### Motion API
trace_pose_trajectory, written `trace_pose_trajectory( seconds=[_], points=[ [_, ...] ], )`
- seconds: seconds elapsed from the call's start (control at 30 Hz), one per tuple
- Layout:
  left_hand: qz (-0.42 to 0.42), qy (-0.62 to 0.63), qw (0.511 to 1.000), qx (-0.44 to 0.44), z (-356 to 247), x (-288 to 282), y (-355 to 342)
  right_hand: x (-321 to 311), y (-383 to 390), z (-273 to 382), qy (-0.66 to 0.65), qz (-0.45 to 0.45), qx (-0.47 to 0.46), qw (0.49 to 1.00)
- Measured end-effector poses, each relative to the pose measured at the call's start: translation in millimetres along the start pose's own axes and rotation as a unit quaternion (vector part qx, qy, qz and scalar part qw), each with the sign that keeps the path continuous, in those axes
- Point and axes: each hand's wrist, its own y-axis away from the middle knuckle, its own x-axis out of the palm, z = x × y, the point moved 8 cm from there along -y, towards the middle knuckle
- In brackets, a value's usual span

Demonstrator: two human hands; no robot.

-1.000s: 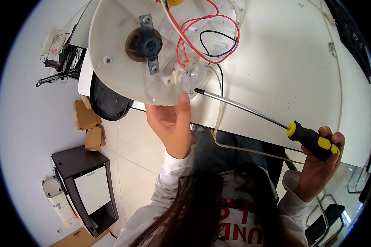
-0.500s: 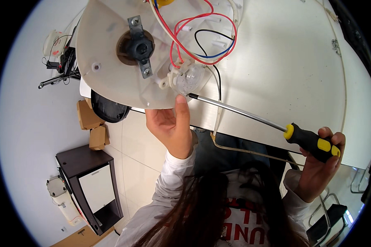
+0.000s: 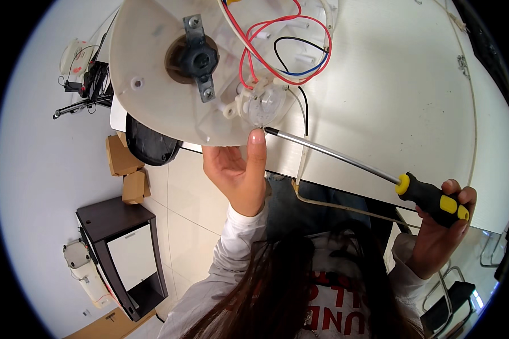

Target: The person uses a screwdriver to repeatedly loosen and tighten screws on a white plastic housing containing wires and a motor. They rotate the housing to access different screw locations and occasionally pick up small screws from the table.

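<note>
A screwdriver (image 3: 345,158) with a black and yellow handle is gripped by my right hand (image 3: 444,231), its shaft slanting up to the left. Its dark tip meets the lower edge of a clear round plastic part (image 3: 263,107), close to my left thumb. Beneath the rim of a translucent white plastic housing (image 3: 147,113), my left hand (image 3: 237,175) holds the edge, thumb on top and fingers curled under. Whether a screw sits at the tip is too small to tell. A dark metal bracket (image 3: 198,59) is screwed to the housing.
Red, blue, white and black wires (image 3: 328,56) loop over the housing. A pale cable (image 3: 302,164) crosses the edge of the white table (image 3: 401,101). At left are a black plastic tray-like piece (image 3: 150,141), cardboard boxes (image 3: 124,155) and a dark cabinet (image 3: 116,217).
The housing, my left hand and the screwdriver appear slightly further right in the view. The screwdriver tip stays beside my left thumb, and both grips are the same.
</note>
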Motion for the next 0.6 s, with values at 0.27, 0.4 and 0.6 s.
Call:
trace_pose_trajectory(
  seconds=[0.27, 0.4, 0.6],
  points=[
    [0.009, -0.002, 1.0, -0.002, -1.6, 1.5, -0.3, 3.4, 1.7, -1.9, -0.002, 0.012, 0.002, 1.0],
    [0.012, -0.001, 1.0, 0.005, -1.7, 2.8, -0.9, 6.4, 3.4, 0.4, 0.0, 0.01, -0.007, 1.0],
    [0.012, 0.0, 1.0, -0.016, -1.2, 0.9, -2.1, 11.6, 11.4, 16.4, -0.018, 0.073, -0.084, 0.994]
  ],
)
